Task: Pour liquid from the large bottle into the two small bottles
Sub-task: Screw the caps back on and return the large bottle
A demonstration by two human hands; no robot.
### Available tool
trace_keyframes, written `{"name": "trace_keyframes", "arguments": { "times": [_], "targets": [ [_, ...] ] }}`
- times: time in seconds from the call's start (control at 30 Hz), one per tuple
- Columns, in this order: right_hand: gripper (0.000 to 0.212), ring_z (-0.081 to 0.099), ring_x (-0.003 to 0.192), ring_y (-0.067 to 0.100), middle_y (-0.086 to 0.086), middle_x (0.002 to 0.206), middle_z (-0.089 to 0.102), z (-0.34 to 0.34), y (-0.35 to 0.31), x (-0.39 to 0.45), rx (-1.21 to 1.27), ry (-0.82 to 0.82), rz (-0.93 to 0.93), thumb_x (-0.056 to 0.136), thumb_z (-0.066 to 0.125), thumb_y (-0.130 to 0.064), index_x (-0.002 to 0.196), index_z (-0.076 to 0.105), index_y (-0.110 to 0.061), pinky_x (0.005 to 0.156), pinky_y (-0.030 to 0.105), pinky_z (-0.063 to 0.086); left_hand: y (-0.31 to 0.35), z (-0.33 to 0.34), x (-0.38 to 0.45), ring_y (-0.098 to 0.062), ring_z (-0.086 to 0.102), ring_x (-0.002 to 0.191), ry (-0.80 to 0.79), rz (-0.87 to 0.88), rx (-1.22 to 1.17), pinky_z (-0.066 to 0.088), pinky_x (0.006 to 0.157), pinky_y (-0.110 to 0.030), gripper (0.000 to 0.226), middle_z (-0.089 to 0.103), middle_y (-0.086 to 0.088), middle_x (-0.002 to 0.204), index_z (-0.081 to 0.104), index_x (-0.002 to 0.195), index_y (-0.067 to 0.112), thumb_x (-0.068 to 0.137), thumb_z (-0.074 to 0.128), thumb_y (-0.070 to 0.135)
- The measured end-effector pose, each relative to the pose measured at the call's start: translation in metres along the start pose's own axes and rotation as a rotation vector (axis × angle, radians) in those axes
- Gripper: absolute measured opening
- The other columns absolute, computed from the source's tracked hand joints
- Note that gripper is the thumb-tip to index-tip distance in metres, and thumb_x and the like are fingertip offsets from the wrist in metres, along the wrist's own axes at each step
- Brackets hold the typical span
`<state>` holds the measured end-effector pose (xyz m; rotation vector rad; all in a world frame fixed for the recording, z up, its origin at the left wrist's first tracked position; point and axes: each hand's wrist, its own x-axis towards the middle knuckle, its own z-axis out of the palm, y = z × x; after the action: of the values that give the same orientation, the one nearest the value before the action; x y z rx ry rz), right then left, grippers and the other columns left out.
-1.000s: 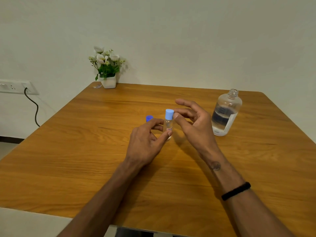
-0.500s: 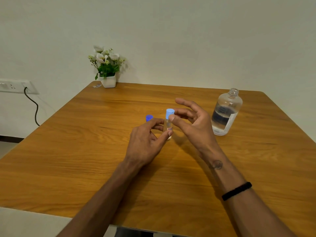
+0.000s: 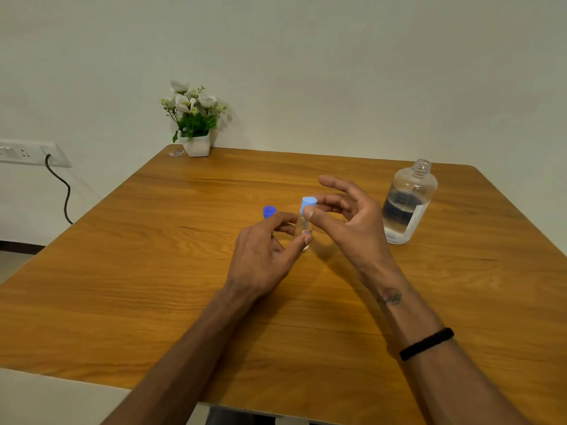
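Observation:
A small clear bottle with a red label stands at the middle of the wooden table. My left hand pinches its body between thumb and fingers. My right hand pinches its light blue cap with thumb and forefinger, the other fingers spread. A second small bottle shows only its darker blue cap behind my left fingers. The large clear bottle, uncapped and partly filled with clear liquid, stands upright to the right of my right hand.
A white pot of flowers sits at the table's far left corner, with a small clear wrapper beside it. A wall socket with a black cable is on the left wall.
My right thumb and forefinger have closed onto the light blue cap. The left hand and the bottles have stayed in place.

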<state>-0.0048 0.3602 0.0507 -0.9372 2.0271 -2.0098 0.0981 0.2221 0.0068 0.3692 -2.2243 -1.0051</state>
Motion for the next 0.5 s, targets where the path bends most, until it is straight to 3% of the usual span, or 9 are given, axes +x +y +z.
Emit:
{"name": "trace_keyframes", "arguments": {
  "times": [0.1,0.23,0.5],
  "targets": [
    [0.065,0.072,0.107,0.007,-0.006,0.113,0.078,-0.0012,0.0007,0.001,0.002,0.011,-0.008,0.082,0.091,-0.024,0.14,0.062,-0.029,0.087,0.023,0.061,-0.0001,0.0001,-0.0001,-0.004,0.069,0.055,-0.006,0.008,0.014,0.055,0.057,-0.02,0.045,0.076,0.011,0.101,0.07,0.129,0.023,0.092,0.076,0.047],
    [0.056,0.073,0.113,0.004,-0.005,0.118,0.079,-0.0014,0.0003,-0.0005,0.049,-0.041,0.032,0.092,0.082,-0.015,0.142,0.061,-0.027,0.089,0.023,0.061,0.0008,0.0006,-0.0006,-0.005,0.069,0.054,-0.005,-0.004,0.01,0.058,0.059,-0.024,0.038,0.076,0.014,0.098,0.071,0.123,0.026,0.091,0.077,0.046],
    [0.039,0.075,0.104,-0.002,-0.01,0.107,0.079,0.0073,0.0029,-0.0038,-0.025,0.055,0.019,0.083,0.09,-0.016,0.12,0.075,-0.019,0.082,0.018,0.06,-0.0075,0.004,-0.0013,-0.006,0.063,0.057,0.022,0.043,0.152,0.055,0.065,-0.037,0.028,0.07,0.018,0.093,0.065,0.113,0.03,0.093,0.066,0.051]
  ]
}}
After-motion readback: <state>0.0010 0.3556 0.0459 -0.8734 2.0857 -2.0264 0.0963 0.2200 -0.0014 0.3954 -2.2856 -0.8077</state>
